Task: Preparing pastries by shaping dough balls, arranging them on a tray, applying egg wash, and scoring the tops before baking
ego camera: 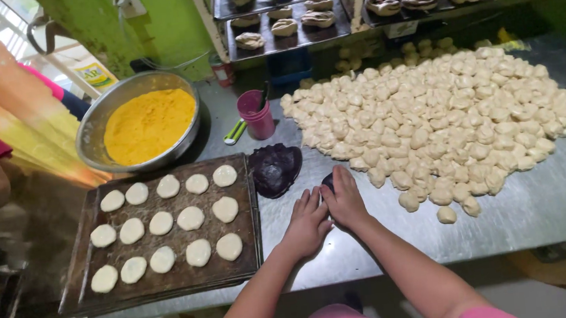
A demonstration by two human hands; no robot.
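Steel tabletop (546, 204) fills most of frame. Upper right: big heap of pale dough pieces (442, 111), piled loose w/in arm's reach. Lower left: dark baking tray (171, 285) w/ flattened dough discs (162, 223) in three rows, spaced apart so they don't touch. Upper left: metal basin (92, 128) of yellow crumbs. Centre: dark purple filling mass (276, 168) beside tray, pink cup (256, 113) behind it. Bottom centre: left hand (308, 223) & right hand (344, 200) side by side, palms down, fingers flat, pressing a small dark dough piece (326, 182) onto tabletop; mostly hidden under right hand
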